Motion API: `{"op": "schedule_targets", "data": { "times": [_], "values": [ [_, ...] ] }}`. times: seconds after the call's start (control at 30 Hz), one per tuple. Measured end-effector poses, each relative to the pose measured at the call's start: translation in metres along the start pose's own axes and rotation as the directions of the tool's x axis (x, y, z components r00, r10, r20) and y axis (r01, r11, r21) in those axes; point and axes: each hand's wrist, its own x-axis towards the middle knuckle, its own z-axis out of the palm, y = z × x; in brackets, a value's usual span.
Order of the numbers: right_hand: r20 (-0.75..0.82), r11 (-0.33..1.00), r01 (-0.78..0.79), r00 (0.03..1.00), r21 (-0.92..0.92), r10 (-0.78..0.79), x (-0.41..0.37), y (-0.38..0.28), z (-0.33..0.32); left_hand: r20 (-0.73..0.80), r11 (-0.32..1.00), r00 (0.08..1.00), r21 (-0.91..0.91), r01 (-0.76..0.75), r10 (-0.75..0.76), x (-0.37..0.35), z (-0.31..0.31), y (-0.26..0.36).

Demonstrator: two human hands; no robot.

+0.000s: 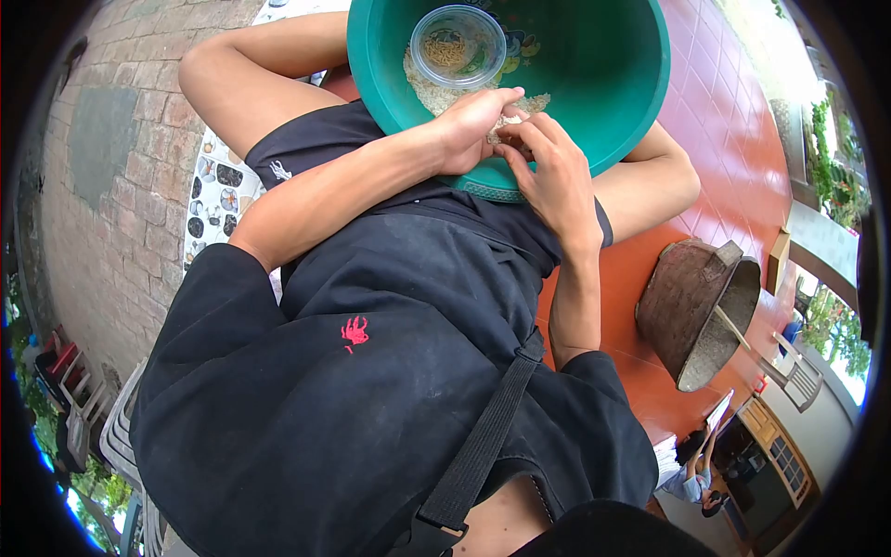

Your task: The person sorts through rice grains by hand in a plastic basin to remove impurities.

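Note:
A green plastic basin (594, 56) rests in my lap, tilted, with white rice (429, 93) along its near side. In it stands a clear round plastic tub (478, 58) holding some brownish grains (445, 48). My left hand (469, 128) is cupped over the basin's near rim, palm up, with some rice in it. Against that palm, my right hand (549, 165) has its thumb and fingers bent together in a pinch. Whatever is between those fingertips is too small to make out.
On the red tiled floor to the right stands a large brown pot-like vessel (682, 302) with a stick in it. A chair (800, 376) and another person (691, 483) are farther off. Brick paving (139, 139) lies to the left, beside a patterned surface (218, 190).

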Motion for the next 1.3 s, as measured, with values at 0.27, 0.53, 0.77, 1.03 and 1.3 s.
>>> {"op": "schedule_targets", "data": {
  "times": [0.27,0.53,0.77,1.03,1.3],
  "values": [
    [-0.028,1.0,0.001,1.0,-0.015,-0.002,0.0,0.0,0.002,-0.025,1.0,1.0,-0.005,0.007,-0.007,0.002,0.0,-0.001],
    [-0.083,1.0,0.017,0.996,-0.018,-0.018,0.003,-0.001,0.003,0.004,1.0,1.0,0.007,-0.007,0.007,0.0,0.0,0.001],
    [-0.071,0.913,-0.158,0.978,0.376,0.198,0.004,0.005,0.001,0.017,0.999,1.0,-0.033,-0.022,0.023,-0.002,0.004,0.002],
    [0.114,0.409,-0.265,0.927,0.873,0.357,0.006,0.017,-0.008,0.078,1.0,0.997,-0.023,-0.018,0.02,-0.003,0.001,0.003],
    [0.112,0.49,-0.293,0.924,0.821,0.366,0.005,0.013,0.001,0.022,0.999,0.999,-0.016,-0.029,0.029,-0.003,0.003,0.002]
  ]
}}
